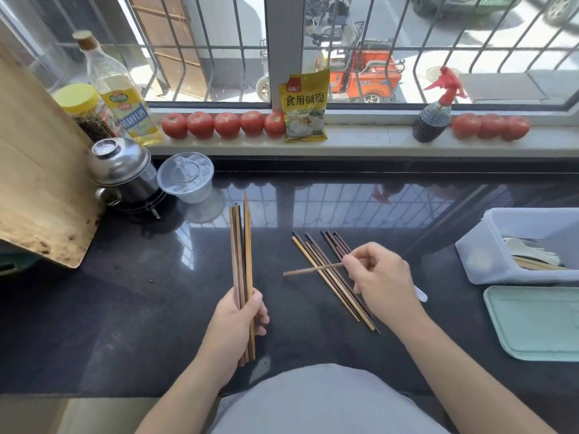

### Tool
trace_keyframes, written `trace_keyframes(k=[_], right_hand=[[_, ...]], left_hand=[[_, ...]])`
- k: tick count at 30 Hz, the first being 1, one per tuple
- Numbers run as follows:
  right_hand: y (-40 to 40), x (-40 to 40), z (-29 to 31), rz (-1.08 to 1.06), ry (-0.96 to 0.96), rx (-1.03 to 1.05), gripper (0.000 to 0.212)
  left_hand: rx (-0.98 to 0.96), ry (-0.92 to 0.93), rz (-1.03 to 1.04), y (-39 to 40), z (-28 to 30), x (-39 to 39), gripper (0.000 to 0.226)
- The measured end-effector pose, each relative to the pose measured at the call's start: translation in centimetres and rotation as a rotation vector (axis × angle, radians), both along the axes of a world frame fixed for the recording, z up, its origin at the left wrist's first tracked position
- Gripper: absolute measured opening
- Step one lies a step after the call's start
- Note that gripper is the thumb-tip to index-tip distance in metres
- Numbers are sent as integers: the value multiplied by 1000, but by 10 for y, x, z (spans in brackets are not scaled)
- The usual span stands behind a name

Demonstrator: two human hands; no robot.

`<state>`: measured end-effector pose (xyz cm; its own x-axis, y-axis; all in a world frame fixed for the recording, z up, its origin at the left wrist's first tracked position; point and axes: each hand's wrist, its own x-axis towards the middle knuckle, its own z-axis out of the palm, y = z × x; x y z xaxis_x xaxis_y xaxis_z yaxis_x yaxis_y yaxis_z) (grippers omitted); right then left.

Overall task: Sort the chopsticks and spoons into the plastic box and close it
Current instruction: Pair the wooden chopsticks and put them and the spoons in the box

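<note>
dark countertop (pixel 156 292) bearing, at right, the open plastic box (pixel 479 255) with spoons and chopsticks inside beside its green lid (pixel 532 324); left hand (pixel 238 324) curled around an upright chopstick bundle (pixel 241 252); right hand (pixel 382 277) pinching one chopstick (pixel 313 270) crosswise over the loose chopsticks (pixel 332 277).

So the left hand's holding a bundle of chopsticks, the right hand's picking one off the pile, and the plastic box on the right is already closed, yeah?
Not quite: the plastic box is open, its lid lying on the counter beside it, as the head view shows. The left hand does hold a bundle of chopsticks, and the right hand pinches one.
</note>
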<state>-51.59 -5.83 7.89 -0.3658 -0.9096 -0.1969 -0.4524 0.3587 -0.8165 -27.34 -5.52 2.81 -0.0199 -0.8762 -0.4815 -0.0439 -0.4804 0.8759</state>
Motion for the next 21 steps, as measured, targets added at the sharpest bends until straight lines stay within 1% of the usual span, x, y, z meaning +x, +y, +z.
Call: trace_keyframes(k=[2,4,6,7,9,10,11,12,13,14,15,17,18,19,21], right_hand=[[-5,7,35,-54,-216,-101,19],[-12,15,46,-36,-326,-103,26],[-21,27,38,36,-336,-56,30],[-27,32,29,52,-327,-47,31],[-38,39,15,15,-303,-45,32],[-44,39,11,-16,-316,-43,32],[-49,39,7,-38,-374,-43,29],[-52,39,1,-45,-452,-37,25],[-52,38,-10,-46,-474,-15,21],[-49,34,-23,-23,-368,22,17],[-45,28,-42,60,-114,87,16],[-25,14,-85,319,494,266,19],[-11,8,-103,410,681,334,21],[1,3,-119,454,794,363,21],[19,-2,-136,483,897,335,16]], left_hand=[[-108,-69,-12,-3,6,-1,10],[-152,-80,-85,-5,13,-4,9],[-90,3,-230,-5,20,-11,9],[-16,93,-292,-2,23,-14,10],[142,274,-385,7,24,-16,11],[164,289,-423,11,21,-14,10],[168,280,-436,15,18,-12,10],[170,267,-412,19,13,-9,9],[185,263,-340,21,8,-8,7],[209,268,-240,21,3,-7,4],[232,280,-135,21,-1,-5,3],[271,342,35,19,-6,0,2],[284,376,78,19,-8,4,3],[302,403,90,21,-8,7,6],[373,424,58,29,-6,10,8]])
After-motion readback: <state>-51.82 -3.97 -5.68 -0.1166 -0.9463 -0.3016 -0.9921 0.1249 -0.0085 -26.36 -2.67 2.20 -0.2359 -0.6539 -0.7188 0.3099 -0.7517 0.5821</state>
